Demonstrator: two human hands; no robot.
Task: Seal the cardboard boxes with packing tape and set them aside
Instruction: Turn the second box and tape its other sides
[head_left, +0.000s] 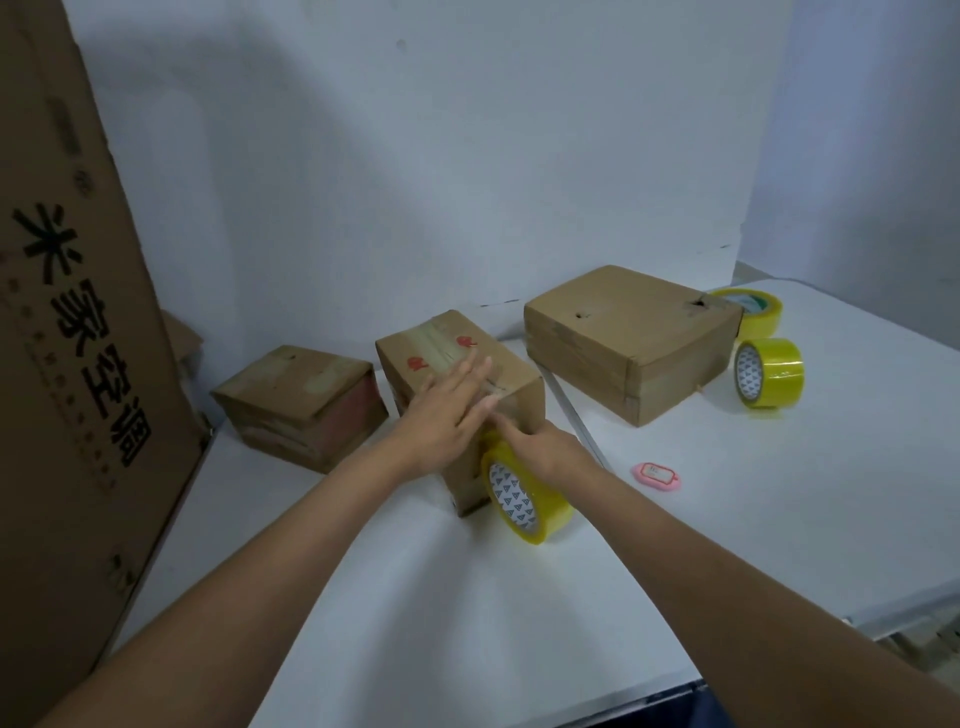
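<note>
Nearest, a yellow tape roll (524, 493) stands on edge on the white table (727, 519), touching the near end of the middle cardboard box (457, 395). Right hand (545, 447) sits over the roll's top by the box corner; whether it grips the roll or presses tape, cannot tell. Left hand (452, 400) lies flat, fingers straight, pressing the box top. Box looks small, light, stiff-walled, taped surface slick; likely slides if pushed, so best held by opposite side walls. Pink small cutter (657, 475) lies to the right. Farther: small box (306, 405) left, large flat box (634, 338) right, two spare tape rolls (769, 371) beside it. Tall printed carton (67, 312) at far left.
</note>
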